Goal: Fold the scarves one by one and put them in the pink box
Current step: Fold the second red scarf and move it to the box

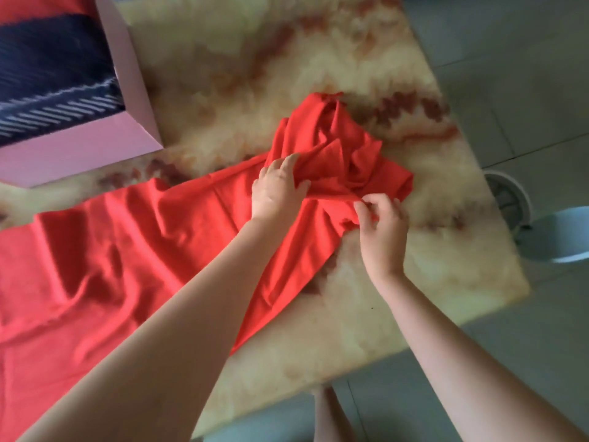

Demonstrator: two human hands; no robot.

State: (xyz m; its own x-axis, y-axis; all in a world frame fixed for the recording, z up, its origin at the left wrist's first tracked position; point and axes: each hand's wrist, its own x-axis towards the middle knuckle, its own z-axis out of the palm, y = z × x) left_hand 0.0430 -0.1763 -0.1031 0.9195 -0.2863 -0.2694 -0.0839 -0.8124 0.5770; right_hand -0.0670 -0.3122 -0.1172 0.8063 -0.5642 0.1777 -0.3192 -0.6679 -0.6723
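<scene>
Two bare forearms nearest the lens, reaching out over the near edge of the table (366,314). Tabletop: glossy cream stone look with rust-red veining, one corner visible on the right. Beyond that corner, grey tiled floor; one pale blue basin (561,237) and one round white object (510,199) on the floor just off the table's right edge.

One red scarf (127,250) lies unfolded across the table, spread wide at the table's left side and bunched into a heap toward its middle. Left hand (277,193) rests on the heap, fingers curled into the cloth, gripping a fold. Right hand (382,224) just beside it, fingertips pinching the scarf's near edge.

One pink box (127,90) at the table's far left corner, open. Inside: one dark navy scarf (54,81) with white striping, and a patch of red cloth behind it; what that is cannot be told.
</scene>
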